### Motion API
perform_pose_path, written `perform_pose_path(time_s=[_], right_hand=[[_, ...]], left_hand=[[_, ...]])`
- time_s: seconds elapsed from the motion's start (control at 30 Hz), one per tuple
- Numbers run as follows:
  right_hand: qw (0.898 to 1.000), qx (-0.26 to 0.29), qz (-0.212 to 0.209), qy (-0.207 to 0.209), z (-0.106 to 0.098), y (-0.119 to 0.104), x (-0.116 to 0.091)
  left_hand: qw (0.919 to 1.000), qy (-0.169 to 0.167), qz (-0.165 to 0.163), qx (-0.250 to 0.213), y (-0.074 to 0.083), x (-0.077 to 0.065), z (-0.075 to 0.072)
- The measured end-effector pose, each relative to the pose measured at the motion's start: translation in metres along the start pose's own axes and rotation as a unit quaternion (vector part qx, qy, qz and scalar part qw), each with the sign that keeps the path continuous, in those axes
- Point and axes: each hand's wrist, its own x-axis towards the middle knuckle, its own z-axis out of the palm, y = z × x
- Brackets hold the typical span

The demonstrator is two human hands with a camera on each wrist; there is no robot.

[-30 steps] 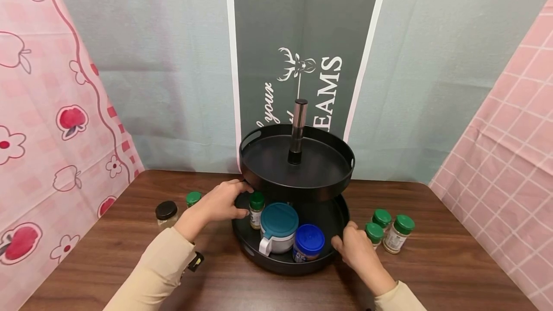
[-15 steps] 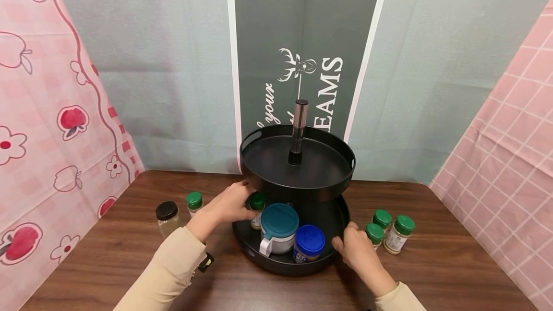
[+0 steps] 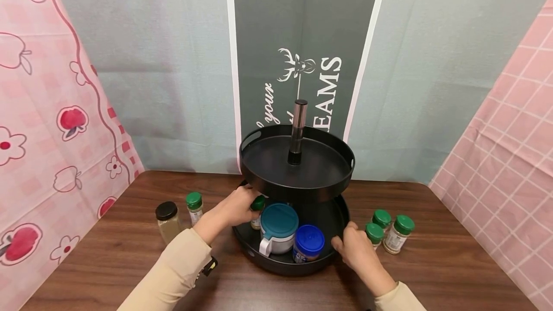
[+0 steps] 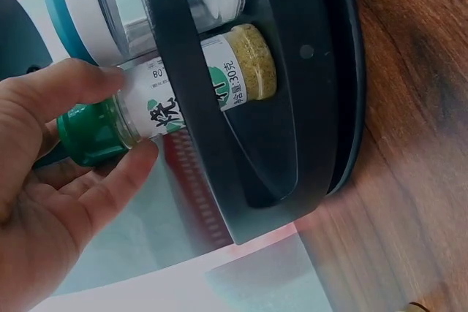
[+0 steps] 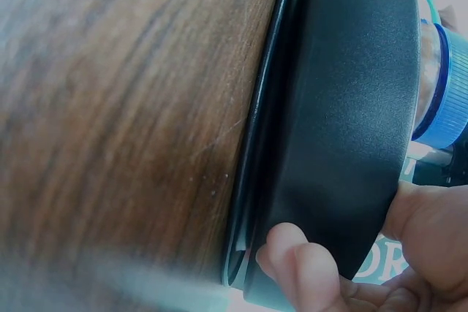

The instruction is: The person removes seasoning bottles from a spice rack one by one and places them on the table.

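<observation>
A two-tier black turntable organizer point(image 3: 298, 269) stands on the table. My left hand point(image 3: 235, 207) is at the left of its lower tier, thumb and fingers around the neck of a green-capped spice jar point(image 4: 155, 100). That jar stands inside the lower tier, its base behind the tier's slotted wall in the left wrist view. Beside it sit a white-handled jar with a teal lid point(image 3: 280, 220) and a blue-lidded jar point(image 3: 309, 240). At the right, my right hand point(image 3: 356, 248) grips the lower tier's rim, with the thumb inside and the fingers outside in the right wrist view.
Several green-capped spice jars point(image 3: 396, 235) stand right of the organizer. On the left are a black-capped jar point(image 3: 169, 224) and another green-capped jar point(image 3: 195, 209). The upper tier point(image 3: 321, 164) overhangs the lower one, with a metal post point(image 3: 299, 126) at its centre.
My left hand has moved slightly right, closing in around the green-capped spice jar, and now covers more of it. The right hand and the organizer look unmoved.
</observation>
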Motion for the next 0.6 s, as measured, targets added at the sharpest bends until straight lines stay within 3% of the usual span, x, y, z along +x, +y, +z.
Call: perform_pose_path(time_s=[0.37, 0.6], right_hand=[[1.0, -0.002, -0.004, 0.004, 0.001, 0.0, 0.0], [1.0, -0.001, -0.002, 0.0, 0.001, 0.001, 0.0]], left_hand=[[1.0, -0.002, 0.002, -0.009, 0.002, 0.0, -0.002], [0.9993, 0.001, -0.026, -0.027, 0.005, 0.001, -0.013]])
